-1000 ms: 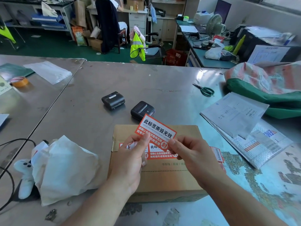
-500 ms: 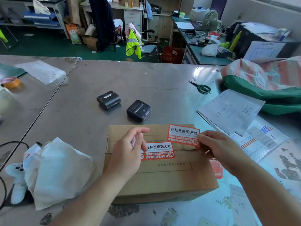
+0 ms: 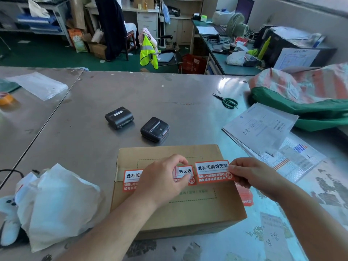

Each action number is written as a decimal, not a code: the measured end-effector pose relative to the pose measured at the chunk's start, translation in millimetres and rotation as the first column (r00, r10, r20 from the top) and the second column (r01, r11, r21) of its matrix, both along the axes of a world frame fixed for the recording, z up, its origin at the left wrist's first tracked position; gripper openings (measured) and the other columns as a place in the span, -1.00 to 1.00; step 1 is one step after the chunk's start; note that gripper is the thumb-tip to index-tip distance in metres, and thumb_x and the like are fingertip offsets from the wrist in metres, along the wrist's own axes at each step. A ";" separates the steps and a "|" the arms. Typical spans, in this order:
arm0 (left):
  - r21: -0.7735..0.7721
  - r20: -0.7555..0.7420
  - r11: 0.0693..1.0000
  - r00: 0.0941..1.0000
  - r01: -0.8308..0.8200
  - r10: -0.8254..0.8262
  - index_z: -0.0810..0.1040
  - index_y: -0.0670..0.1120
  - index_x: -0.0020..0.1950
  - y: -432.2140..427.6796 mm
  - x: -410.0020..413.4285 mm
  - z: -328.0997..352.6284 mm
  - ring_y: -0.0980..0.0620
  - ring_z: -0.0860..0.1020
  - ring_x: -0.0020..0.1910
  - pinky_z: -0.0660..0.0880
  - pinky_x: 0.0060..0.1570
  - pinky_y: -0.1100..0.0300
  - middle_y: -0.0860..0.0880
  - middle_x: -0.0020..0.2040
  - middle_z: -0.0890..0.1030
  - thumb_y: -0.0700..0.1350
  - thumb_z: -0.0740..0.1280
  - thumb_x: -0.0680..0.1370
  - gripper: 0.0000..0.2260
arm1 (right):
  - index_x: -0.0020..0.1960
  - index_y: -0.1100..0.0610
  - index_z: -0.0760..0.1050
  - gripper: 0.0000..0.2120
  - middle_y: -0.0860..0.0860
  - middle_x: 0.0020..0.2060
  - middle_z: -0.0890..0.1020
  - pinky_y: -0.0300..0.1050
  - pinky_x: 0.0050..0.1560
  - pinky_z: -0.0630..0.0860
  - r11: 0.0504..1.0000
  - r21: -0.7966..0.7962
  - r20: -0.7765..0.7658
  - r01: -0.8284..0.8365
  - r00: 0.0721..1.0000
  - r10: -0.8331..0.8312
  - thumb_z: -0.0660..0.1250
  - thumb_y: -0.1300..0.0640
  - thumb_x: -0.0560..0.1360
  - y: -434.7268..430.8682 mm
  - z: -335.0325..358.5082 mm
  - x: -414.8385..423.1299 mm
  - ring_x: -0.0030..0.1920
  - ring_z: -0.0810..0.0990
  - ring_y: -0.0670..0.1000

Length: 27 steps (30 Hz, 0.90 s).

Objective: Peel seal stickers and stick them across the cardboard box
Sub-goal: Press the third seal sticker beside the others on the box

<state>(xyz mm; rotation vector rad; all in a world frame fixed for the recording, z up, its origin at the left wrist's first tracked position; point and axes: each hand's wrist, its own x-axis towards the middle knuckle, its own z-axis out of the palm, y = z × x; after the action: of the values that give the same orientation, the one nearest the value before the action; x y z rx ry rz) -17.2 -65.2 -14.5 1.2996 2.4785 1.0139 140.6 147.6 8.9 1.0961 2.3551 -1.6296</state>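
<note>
A brown cardboard box lies flat on the metal table in front of me. One red-and-white seal sticker is stuck across its top seam at the left. My right hand pinches a second seal sticker by its right end and holds it over the seam, just right of the first. My left hand hovers over the first sticker with curled fingers that pinch a small crumpled scrap of backing paper. More red stickers lie on the table by the box's right side.
Two small black label printers sit beyond the box. A white bag lies to the left, papers and green scissors to the right. A green and striped sack fills the far right.
My right hand has carried the peeled sticker down from mid-air to the box top, level with the stuck one. My left hand let go of it and now hovers over the first sticker.
</note>
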 end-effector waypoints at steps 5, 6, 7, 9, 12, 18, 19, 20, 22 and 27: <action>-0.013 -0.049 1.000 0.998 -0.027 0.027 0.51 0.14 -0.01 3.8 2.4 -5.3 0.14 0.44 -0.31 0.32 -0.31 0.20 0.18 -0.32 0.50 0.18 0.35 0.46 -0.81 | -0.15 0.33 0.54 -0.74 0.00 -0.45 0.49 -0.11 -0.30 0.32 0.999 0.045 0.013 -0.001 1.000 0.001 0.31 0.15 0.61 0.7 -7.6 -4.2 -0.38 0.38 0.01; -0.021 -0.059 1.000 0.998 -0.022 0.021 0.51 0.14 0.00 4.0 2.5 -6.9 0.13 0.47 -0.29 0.34 -0.30 0.20 0.17 -0.29 0.54 0.19 0.34 0.46 -0.81 | -0.16 0.31 0.55 -0.74 -0.02 -0.47 0.48 -0.12 -0.30 0.32 0.998 0.058 0.025 -0.007 1.000 0.005 0.31 0.15 0.61 0.8 -8.5 -5.2 -0.40 0.38 0.00; -0.030 -0.070 0.999 0.997 -0.016 0.014 0.51 0.14 0.01 4.1 2.8 -8.0 0.12 0.51 -0.25 0.36 -0.28 0.20 0.16 -0.24 0.59 0.19 0.33 0.47 -0.80 | -0.18 0.29 0.55 -0.74 -0.03 -0.48 0.48 -0.12 -0.30 0.32 0.998 0.067 0.037 -0.012 0.999 0.010 0.31 0.14 0.61 0.9 -9.1 -6.1 -0.42 0.37 -0.02; -0.046 -0.086 0.999 0.996 -0.012 0.008 0.52 0.14 0.02 4.5 2.9 -9.2 0.11 0.55 -0.18 0.36 -0.25 0.20 0.15 -0.17 0.64 0.20 0.33 0.47 -0.79 | -0.21 0.23 0.56 -0.74 -0.05 -0.51 0.46 -0.13 -0.31 0.30 0.998 0.068 0.054 -0.019 0.998 0.015 0.31 0.14 0.61 1.4 -10.7 -8.4 -0.45 0.35 -0.05; -0.065 -0.086 0.998 0.996 -0.011 0.005 0.52 0.14 0.04 6.0 2.1 -9.7 0.10 0.56 -0.16 0.38 -0.23 0.20 0.15 -0.14 0.65 0.20 0.32 0.48 -0.78 | -0.18 0.28 0.55 -0.73 -0.06 -0.51 0.45 -0.15 -0.33 0.27 0.997 0.070 0.067 -0.028 0.997 0.023 0.30 0.13 0.61 2.8 -12.6 -11.1 -0.48 0.32 -0.07; -0.083 -0.105 0.997 0.994 -0.002 -0.006 0.50 0.15 0.07 7.1 1.5 -14.0 0.09 0.58 -0.15 0.50 -0.17 0.14 0.13 -0.12 0.65 0.22 0.28 0.48 -0.76 | -0.11 0.36 0.54 -0.72 -0.03 -0.50 0.43 -0.14 -0.35 0.24 0.998 0.063 0.078 -0.024 0.997 0.019 0.29 0.13 0.61 4.3 -14.1 -12.4 -0.46 0.29 -0.05; -0.085 -0.107 0.996 0.994 -0.002 -0.007 0.50 0.15 0.07 7.4 1.5 -14.7 0.08 0.59 -0.14 0.51 -0.17 0.13 0.13 -0.12 0.65 0.22 0.27 0.47 -0.75 | -0.11 0.36 0.54 -0.72 -0.02 -0.49 0.43 -0.14 -0.35 0.24 0.998 0.061 0.078 -0.025 0.997 0.020 0.29 0.13 0.61 4.6 -14.1 -12.3 -0.46 0.29 -0.04; -0.088 -0.110 0.996 0.994 -0.003 -0.007 0.50 0.15 0.08 7.7 1.5 -15.1 0.07 0.59 -0.13 0.51 -0.16 0.13 0.12 -0.12 0.65 0.22 0.27 0.47 -0.75 | -0.11 0.36 0.54 -0.72 -0.01 -0.49 0.43 -0.15 -0.36 0.23 0.998 0.057 0.077 -0.025 0.997 0.021 0.29 0.14 0.61 4.7 -13.8 -12.2 -0.46 0.29 -0.04; -0.093 -0.119 0.996 0.993 -0.001 -0.010 0.51 0.16 0.09 8.2 1.5 -15.2 0.06 0.59 -0.11 0.50 -0.16 0.14 0.13 -0.10 0.66 0.21 0.27 0.47 -0.74 | -0.12 0.37 0.53 -0.72 0.00 -0.49 0.43 -0.16 -0.37 0.23 0.998 0.050 0.076 -0.023 0.997 0.019 0.29 0.15 0.61 5.3 -13.8 -11.9 -0.47 0.28 -0.04; -0.119 -0.148 0.993 0.989 0.013 -0.030 0.52 0.17 0.17 10.1 2.5 -14.2 0.10 0.60 0.00 0.51 -0.10 0.17 0.17 0.03 0.66 0.21 0.24 0.48 -0.70 | -0.11 0.37 0.53 -0.72 0.03 -0.46 0.42 -0.13 -0.36 0.23 0.999 0.035 0.071 -0.011 0.997 0.009 0.29 0.14 0.61 5.9 -16.0 -11.9 -0.44 0.28 -0.01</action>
<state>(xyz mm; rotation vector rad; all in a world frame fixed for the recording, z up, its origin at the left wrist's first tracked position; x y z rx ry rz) -14.7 -55.1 -28.8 1.4097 2.5823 0.7785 128.7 153.4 -7.1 1.1271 2.3494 -1.5247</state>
